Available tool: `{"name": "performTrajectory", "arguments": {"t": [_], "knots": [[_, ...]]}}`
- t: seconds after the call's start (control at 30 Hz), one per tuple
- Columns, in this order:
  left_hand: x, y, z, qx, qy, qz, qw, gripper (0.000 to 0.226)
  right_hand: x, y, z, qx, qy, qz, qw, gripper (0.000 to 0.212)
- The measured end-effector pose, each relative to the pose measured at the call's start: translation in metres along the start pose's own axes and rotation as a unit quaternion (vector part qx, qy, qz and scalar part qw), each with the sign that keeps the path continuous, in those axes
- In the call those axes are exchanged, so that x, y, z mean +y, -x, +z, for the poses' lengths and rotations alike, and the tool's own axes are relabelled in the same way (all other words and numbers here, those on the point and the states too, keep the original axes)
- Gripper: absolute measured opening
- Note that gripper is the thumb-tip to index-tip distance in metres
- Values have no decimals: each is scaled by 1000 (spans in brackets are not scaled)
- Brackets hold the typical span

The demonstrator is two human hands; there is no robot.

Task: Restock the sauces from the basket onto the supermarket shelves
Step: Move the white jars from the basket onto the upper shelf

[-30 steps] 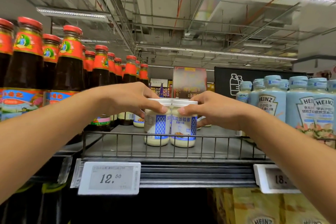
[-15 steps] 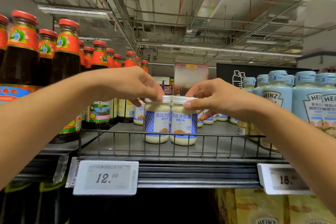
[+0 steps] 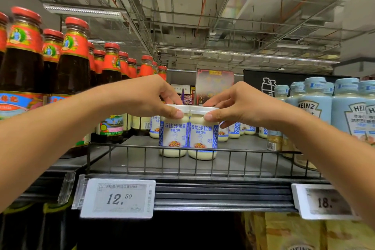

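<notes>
Left hand (image 3: 146,95), right hand (image 3: 239,105) pinch 2 jars (image 3: 175,134), apparently on shelf (image 3: 253,155).

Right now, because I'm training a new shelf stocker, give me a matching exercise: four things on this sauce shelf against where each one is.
Things:
1. red-capped dark bottles
2. Heinz bottles
3. 12.50 price tag
4. white-lidded jars

Places:
A. clipped to the front edge of the shelf
B. pinched at the lids, one by the left hand, one by the right hand
C. left end of the shelf
D. right end of the shelf

Pairs: 1-C, 2-D, 3-A, 4-B
</notes>
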State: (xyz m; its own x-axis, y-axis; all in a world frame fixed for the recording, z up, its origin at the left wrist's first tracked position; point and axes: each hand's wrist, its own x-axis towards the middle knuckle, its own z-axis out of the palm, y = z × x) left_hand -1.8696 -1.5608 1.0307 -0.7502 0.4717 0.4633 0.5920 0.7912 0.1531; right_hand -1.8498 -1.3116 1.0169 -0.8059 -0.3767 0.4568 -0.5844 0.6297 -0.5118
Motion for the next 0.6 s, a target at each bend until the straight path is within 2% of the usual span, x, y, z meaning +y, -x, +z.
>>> {"name": "performTrajectory", "arguments": {"t": [0.17, 0.33, 0.5, 0.6], "knots": [[-11, -6, -1, -3, -28, -13, 1000, 31, -1, -17, 5, -6, 62, -17, 998, 36], [-28, -16, 0, -7, -54, -17, 998, 35, -5, -41, 14, -5, 166, -29, 986, 41], [-44, -23, -1, -7, -44, -28, 999, 34, -11, -64, 19, -29, 298, -63, 952, 41], [-48, -26, -1, -15, -47, -30, 998, 36, -12, -78, 24, -38, 342, -67, 937, 43]]}}
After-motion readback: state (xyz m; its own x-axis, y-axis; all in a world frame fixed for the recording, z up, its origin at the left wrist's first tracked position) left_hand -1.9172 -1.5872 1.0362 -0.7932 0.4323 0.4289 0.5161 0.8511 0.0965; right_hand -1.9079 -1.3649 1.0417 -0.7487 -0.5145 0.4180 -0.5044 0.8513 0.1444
